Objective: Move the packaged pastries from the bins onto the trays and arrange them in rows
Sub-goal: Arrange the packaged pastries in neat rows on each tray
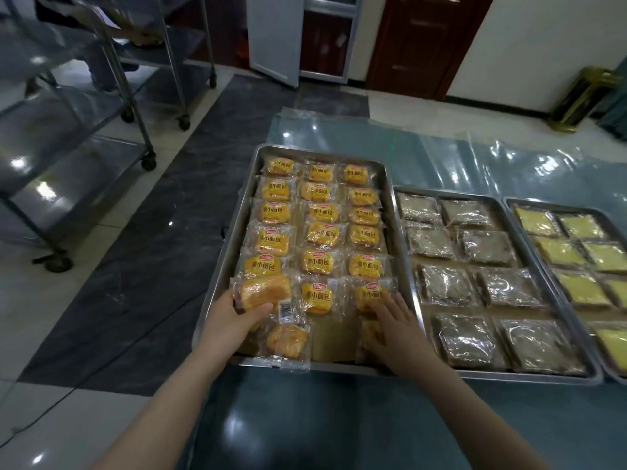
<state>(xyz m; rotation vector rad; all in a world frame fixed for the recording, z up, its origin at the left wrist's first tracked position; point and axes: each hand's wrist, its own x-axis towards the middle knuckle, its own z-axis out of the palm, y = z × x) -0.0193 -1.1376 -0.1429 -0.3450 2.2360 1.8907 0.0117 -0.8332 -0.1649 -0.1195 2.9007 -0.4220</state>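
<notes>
A steel tray [217, 293] holds several orange packaged pastries in three columns. My left hand [230, 320] grips one wrapped pastry [264, 291] at the tray's near left, face down with its barcode showing. Another face-down pastry [286, 340] lies at the tray's front edge just right of that hand. My right hand [395, 325] lies flat with fingers spread over a pastry [368, 334] at the near right, its fingertips touching the labelled pastry [369, 293] above. A bare patch of tray floor lies between the hands.
Two more trays stand to the right: one with dark wrapped squares [475, 276], one with yellow wrapped squares [576, 259]. All rest on a glossy table under clear plastic sheet [475, 157]. Wheeled steel racks [68, 137] stand on the floor at left. No bins are in view.
</notes>
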